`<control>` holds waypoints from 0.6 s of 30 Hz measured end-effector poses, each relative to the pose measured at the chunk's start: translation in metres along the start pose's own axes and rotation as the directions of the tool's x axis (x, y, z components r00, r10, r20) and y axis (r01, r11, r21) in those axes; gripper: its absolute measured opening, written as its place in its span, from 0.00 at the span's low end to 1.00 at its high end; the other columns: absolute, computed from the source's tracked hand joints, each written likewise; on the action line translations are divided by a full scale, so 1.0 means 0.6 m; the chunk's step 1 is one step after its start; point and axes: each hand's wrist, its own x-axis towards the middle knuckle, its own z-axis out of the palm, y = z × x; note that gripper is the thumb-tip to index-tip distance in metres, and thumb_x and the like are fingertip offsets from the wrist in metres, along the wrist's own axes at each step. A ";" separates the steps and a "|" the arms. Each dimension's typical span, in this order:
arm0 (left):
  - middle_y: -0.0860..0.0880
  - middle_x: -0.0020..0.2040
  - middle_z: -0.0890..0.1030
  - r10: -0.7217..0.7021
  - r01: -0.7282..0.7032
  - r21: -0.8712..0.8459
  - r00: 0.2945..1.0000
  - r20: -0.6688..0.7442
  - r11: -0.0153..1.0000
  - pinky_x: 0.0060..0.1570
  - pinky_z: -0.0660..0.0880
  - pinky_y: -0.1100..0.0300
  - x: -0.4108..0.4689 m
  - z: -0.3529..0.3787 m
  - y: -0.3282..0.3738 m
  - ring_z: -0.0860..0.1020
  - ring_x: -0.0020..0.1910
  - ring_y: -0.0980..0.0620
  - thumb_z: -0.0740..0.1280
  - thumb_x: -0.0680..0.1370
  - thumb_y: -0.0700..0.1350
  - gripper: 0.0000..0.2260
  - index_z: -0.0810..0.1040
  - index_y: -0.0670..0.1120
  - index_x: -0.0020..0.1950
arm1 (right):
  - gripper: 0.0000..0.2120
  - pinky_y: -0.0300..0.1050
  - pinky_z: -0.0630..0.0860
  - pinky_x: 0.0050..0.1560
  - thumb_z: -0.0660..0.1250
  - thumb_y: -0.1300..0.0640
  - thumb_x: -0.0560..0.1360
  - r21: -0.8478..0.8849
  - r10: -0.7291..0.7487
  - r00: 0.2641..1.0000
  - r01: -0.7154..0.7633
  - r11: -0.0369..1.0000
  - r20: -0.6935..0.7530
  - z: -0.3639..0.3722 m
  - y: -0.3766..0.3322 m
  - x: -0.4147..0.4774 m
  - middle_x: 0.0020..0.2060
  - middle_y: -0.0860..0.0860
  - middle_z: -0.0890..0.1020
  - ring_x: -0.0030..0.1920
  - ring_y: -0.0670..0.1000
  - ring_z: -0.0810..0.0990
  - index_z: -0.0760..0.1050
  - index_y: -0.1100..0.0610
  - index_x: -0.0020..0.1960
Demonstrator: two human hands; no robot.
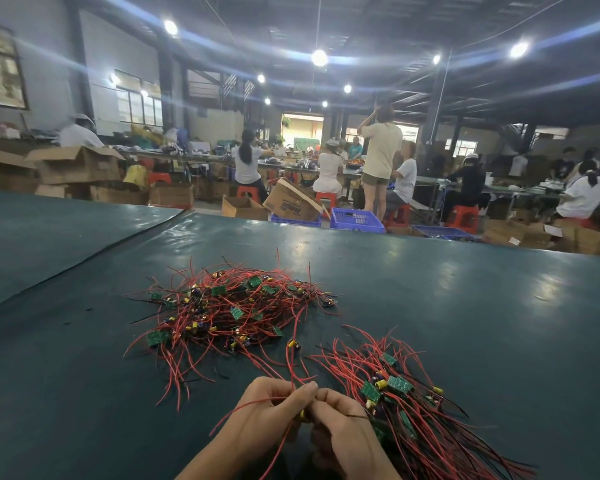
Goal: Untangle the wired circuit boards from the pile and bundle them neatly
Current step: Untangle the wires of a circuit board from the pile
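Near the bottom edge, the left hand and right hand meet knuckle to knuckle above the table. Both have their fingers curled in tight. The left thumb and forefinger pinch thin red wires: some rise from the fingertips towards the far pile and one trails back across the hand towards the wrist. The right thumb and forefinger pinch a fine dark wire that runs off to the right. A small yellow cylinder shows between the two hands; the fingers hide the rest of what it sits on.

The tangled pile lies farther off and slightly left of the hands. It is a loose, springy nest of red and black leads, dotted with small flat green rectangular boards and stubby yellow and dark-blue cylinders. One little board with a yellow cylinder lies apart at the pile's near right edge.

Just right of the hands lies the sorted bundle. Its green boards are clustered together at the far end, and its leads lie roughly parallel, fanning out towards the near right corner.

The table wears a smooth, glossy dark-green sheet that catches the ceiling lamps, and a seam runs across its far left part. Beyond it are cardboard boxes, blue slatted plastic crates, red stools and people seated at long benches
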 end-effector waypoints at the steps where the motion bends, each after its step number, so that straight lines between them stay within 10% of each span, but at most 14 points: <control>1: 0.50 0.25 0.75 -0.012 0.012 -0.003 1.000 0.003 1.000 0.29 0.68 0.65 0.000 0.000 0.001 0.73 0.26 0.55 0.68 0.76 0.54 0.19 0.79 0.43 0.31 | 0.11 0.37 0.70 0.24 0.62 0.67 0.78 0.000 0.017 1.000 -0.017 1.000 -0.018 0.002 0.000 0.000 0.25 0.55 0.77 0.23 0.47 0.75 0.75 0.65 0.37; 5: 0.53 0.23 0.73 -0.007 0.007 0.005 1.000 -0.007 1.000 0.27 0.66 0.68 0.002 0.003 -0.001 0.70 0.22 0.59 0.65 0.78 0.48 0.18 0.78 0.44 0.29 | 0.10 0.42 0.72 0.34 0.62 0.63 0.80 0.027 0.050 0.997 -0.049 0.998 -0.060 0.008 0.001 0.005 0.38 0.61 0.79 0.36 0.55 0.76 0.78 0.68 0.46; 18: 0.48 0.31 0.74 0.072 -0.064 0.122 0.996 -0.058 0.990 0.36 0.67 0.53 -0.005 0.007 -0.009 0.71 0.32 0.53 0.58 0.82 0.47 0.19 0.74 0.38 0.35 | 0.14 0.48 0.78 0.43 0.65 0.55 0.79 0.129 0.045 0.969 -0.014 0.992 -0.241 0.009 0.013 0.014 0.30 0.54 0.85 0.39 0.56 0.83 0.81 0.60 0.38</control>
